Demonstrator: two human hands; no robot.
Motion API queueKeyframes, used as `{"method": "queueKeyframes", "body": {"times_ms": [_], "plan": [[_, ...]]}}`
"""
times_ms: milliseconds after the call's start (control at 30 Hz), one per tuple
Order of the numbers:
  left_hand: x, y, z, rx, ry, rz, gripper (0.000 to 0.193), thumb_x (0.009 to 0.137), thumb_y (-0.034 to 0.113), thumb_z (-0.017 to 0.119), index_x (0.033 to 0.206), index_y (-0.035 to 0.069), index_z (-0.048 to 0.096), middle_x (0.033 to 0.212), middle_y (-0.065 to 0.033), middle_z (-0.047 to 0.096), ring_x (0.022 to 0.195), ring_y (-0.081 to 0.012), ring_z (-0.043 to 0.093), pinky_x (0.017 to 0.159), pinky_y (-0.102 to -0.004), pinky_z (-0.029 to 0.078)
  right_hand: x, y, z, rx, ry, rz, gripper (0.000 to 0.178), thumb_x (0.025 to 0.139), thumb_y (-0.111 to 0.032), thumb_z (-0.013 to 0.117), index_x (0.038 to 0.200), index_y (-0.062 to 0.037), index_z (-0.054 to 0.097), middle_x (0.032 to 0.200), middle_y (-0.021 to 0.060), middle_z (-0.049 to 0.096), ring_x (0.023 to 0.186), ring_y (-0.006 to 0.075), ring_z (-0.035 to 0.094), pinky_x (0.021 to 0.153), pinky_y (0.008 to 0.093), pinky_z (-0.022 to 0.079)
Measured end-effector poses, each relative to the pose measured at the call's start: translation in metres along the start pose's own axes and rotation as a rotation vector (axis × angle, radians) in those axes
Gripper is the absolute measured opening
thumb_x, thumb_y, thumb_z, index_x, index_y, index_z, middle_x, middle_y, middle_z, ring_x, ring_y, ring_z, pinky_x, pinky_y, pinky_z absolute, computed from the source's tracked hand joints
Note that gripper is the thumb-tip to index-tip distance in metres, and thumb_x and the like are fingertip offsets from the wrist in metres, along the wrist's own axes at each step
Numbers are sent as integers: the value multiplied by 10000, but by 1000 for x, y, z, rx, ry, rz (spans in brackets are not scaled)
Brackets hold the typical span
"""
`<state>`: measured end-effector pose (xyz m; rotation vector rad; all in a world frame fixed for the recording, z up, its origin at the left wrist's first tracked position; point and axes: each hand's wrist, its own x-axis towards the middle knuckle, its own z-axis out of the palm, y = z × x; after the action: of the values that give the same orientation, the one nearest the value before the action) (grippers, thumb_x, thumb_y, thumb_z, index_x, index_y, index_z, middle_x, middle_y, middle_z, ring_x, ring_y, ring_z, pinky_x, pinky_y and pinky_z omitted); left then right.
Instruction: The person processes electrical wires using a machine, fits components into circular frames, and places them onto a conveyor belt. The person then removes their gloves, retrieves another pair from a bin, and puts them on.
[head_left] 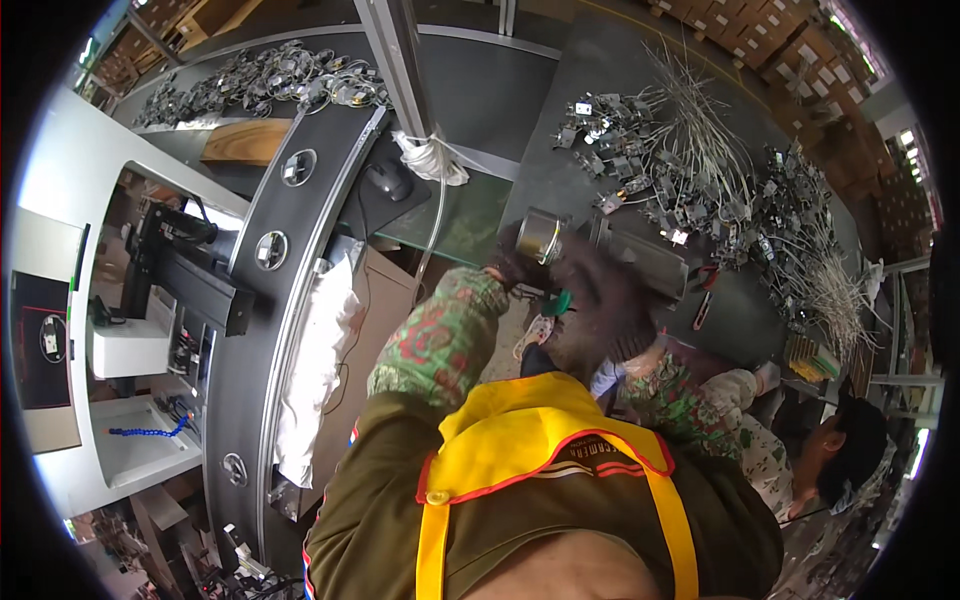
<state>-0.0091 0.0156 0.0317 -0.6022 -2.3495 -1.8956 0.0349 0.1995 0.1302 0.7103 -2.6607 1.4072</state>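
A silvery round metal part (540, 238), shaped like a short can, is held up over the table's near edge. My left hand (513, 264), in a dark glove, grips its left side. My right hand (607, 300), also dark-gloved, is beside the part on the right; motion smears its fingers, so their closure is unclear. Below the hands are a small green piece (557, 304) and a pale strip-like object (535, 337). A grey box-like holder (650, 262) sits just right of the part. Pliers with red handles (704, 300) lie beyond it.
Small metal parts with pale wires (690, 190) are heaped across the table. A co-worker (800, 450) is close on my right. Left, a curved conveyor (330, 185) carries round parts (270, 250) past a white machine (140, 350). A metal post (398, 70) and computer mouse (388, 182) stand ahead.
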Motion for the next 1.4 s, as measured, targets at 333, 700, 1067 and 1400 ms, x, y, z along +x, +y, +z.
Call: {"method": "queueKeyframes", "body": {"times_ms": [333,700,1067,1400], "plan": [[-59,-13,4,-73,135,93,440,815,177,723,1202,36,571,1039,-88,661,828,-185,646,743,-311,520,80,-80,29,-465,-133,-608,732,739,-369,731,1372,-121,460,1406,133,422,1316,313,400,1095,423,329],[-170,163,-33,-1526,264,-529,288,929,63,541,1210,27,593,1048,-103,634,921,-164,634,705,-296,549,22,-112,60,166,-148,-409,474,891,-197,604,1326,-31,510,1315,145,540,1179,241,577,954,338,468],[-168,149,-31,205,629,55,378,822,78,706,1183,16,615,1038,-112,660,951,-186,641,813,-303,521,-9,-67,69,-198,-459,-541,459,884,-305,687,1227,-17,591,1121,91,657,1109,197,607,914,316,499],[-184,121,-65,572,520,-88,391,846,45,648,1232,58,588,1081,-143,646,992,-313,649,835,-358,535,25,-89,86,107,-708,-520,463,909,-171,626,1337,-30,518,1258,132,614,1122,239,605,961,338,486]]}}
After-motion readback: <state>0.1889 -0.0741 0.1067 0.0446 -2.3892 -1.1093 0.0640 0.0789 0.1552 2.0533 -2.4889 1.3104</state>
